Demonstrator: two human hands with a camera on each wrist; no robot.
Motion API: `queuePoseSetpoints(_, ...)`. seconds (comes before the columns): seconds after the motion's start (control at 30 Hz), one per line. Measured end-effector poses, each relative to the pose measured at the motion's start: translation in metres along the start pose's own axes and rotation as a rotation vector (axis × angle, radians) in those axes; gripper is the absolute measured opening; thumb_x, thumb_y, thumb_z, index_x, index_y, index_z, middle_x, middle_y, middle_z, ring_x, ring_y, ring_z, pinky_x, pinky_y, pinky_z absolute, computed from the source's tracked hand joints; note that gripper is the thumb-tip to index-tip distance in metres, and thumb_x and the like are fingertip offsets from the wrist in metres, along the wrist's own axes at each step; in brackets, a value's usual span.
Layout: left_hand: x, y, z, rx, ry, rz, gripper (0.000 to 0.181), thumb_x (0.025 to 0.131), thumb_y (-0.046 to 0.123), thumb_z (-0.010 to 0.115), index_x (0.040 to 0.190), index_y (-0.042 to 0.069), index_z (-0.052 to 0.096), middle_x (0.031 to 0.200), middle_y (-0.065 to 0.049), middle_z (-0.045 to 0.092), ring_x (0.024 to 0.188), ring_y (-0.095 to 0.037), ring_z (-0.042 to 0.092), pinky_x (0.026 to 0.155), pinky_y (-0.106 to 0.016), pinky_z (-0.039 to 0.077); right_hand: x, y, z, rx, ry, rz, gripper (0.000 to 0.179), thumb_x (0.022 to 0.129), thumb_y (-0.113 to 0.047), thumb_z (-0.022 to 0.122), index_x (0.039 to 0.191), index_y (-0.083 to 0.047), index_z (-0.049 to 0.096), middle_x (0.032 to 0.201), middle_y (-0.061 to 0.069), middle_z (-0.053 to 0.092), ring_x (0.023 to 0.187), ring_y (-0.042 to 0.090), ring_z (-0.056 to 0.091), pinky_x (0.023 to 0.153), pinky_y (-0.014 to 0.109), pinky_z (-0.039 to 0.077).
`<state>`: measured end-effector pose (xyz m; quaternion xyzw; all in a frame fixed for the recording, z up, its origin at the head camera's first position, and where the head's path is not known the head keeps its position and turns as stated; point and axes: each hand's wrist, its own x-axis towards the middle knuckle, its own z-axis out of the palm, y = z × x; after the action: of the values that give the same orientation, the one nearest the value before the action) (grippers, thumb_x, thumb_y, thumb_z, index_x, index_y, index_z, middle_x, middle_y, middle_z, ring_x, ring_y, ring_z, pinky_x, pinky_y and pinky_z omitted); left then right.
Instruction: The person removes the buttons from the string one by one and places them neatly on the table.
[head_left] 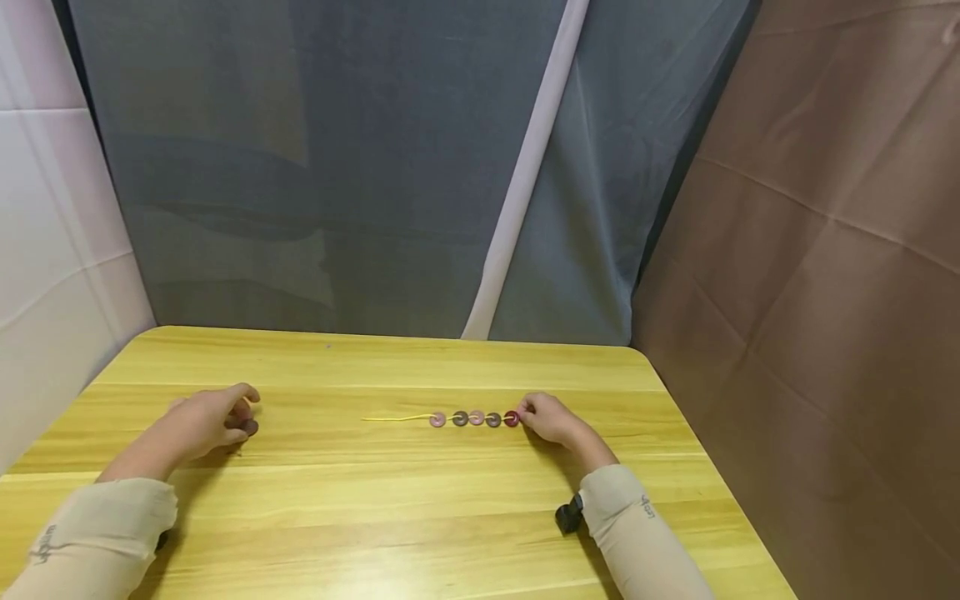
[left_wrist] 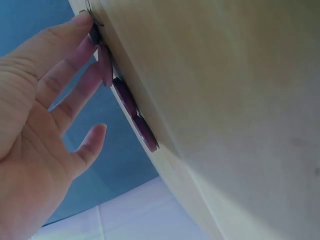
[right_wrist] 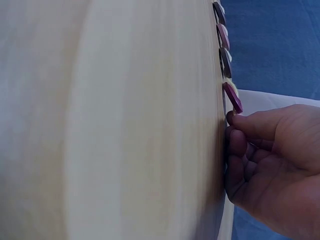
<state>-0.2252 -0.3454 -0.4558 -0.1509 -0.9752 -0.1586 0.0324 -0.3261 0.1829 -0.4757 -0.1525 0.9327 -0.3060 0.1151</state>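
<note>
A yellow cord [head_left: 393,418] lies across the table with several ring-shaped beads threaded on it in a row, pink [head_left: 437,420], grey-brown and, at the right end, dark red [head_left: 512,418]. My right hand [head_left: 551,418] is at that end; thumb and forefinger pinch the cord just beyond the red ring bead [right_wrist: 233,97]. Far to the left, my left hand [head_left: 204,421] has thumb and fingertips around a dark ring bead [head_left: 250,427]. In the left wrist view, more purplish ring beads [left_wrist: 145,132] lie in a line beside that hand; the head view mostly hides them.
The wooden table [head_left: 390,517] has a grey curtain [head_left: 375,208] behind it, a white one [head_left: 52,250] at left and a brown one [head_left: 825,292] at right. A black wrist device [head_left: 569,515] sits under the right cuff.
</note>
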Motion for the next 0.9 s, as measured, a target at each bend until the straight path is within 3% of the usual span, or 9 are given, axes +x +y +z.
queuePoseSetpoints(0.2,-0.005,-0.008,-0.006,-0.065,-0.009,-0.002,0.044,0.085,0.012,0.081,0.119,-0.002,0.057,0.098,-0.008,0.071,0.092,-0.037,0.068,0.077,-0.060,0.049,-0.001,-0.001,0.000,0.000,0.000,-0.006,0.012,0.102,-0.007,0.059,0.092,-0.004,0.064,0.085,0.003,0.058,0.078,0.018,0.051,0.070,0.031,0.042)
queuePoseSetpoints(0.3,-0.011,-0.017,-0.015,-0.096,0.014,-0.023,0.034,0.090,0.009,0.074,0.119,-0.003,0.060,0.102,-0.016,0.071,0.097,-0.045,0.066,0.080,-0.060,0.049,-0.001,-0.001,0.000,0.009,-0.004,-0.009,0.012,0.103,-0.007,0.059,0.092,-0.004,0.064,0.086,0.003,0.058,0.078,0.018,0.051,0.070,0.030,0.042)
queuePoseSetpoints(0.4,-0.015,-0.025,-0.021,-0.067,0.045,-0.019,0.020,0.092,0.005,0.071,0.110,-0.002,0.067,0.101,-0.020,0.071,0.098,-0.048,0.065,0.082,-0.062,0.048,-0.001,0.001,-0.001,0.011,-0.005,-0.005,0.012,0.103,-0.007,0.058,0.093,-0.004,0.064,0.086,0.003,0.058,0.078,0.018,0.050,0.069,0.030,0.042)
queuePoseSetpoints(0.57,-0.022,-0.032,-0.023,0.017,0.047,0.028,0.008,0.086,0.002,0.075,0.094,0.003,0.073,0.093,-0.014,0.072,0.089,-0.042,0.068,0.079,-0.059,0.052,-0.001,-0.001,-0.001,0.008,-0.007,-0.002,0.011,0.103,-0.006,0.058,0.093,-0.004,0.064,0.085,0.004,0.058,0.077,0.018,0.050,0.069,0.030,0.042)
queuePoseSetpoints(0.8,-0.022,-0.028,-0.020,0.072,0.000,0.003,0.015,0.080,0.010,0.084,0.091,0.011,0.074,0.089,-0.004,0.071,0.082,-0.028,0.066,0.071,-0.056,0.051,0.000,-0.002,0.000,0.001,-0.008,0.003,0.011,0.103,-0.007,0.058,0.093,-0.005,0.064,0.087,0.003,0.059,0.079,0.018,0.052,0.070,0.030,0.043)
queuePoseSetpoints(0.9,-0.019,-0.027,-0.019,0.074,-0.033,0.020,0.015,0.079,0.013,0.085,0.088,0.015,0.073,0.087,0.001,0.068,0.079,-0.021,0.062,0.068,-0.049,0.049,0.000,-0.001,0.001,-0.010,-0.006,0.003,0.011,0.102,-0.007,0.059,0.093,-0.005,0.064,0.087,0.004,0.059,0.080,0.018,0.052,0.070,0.031,0.043)
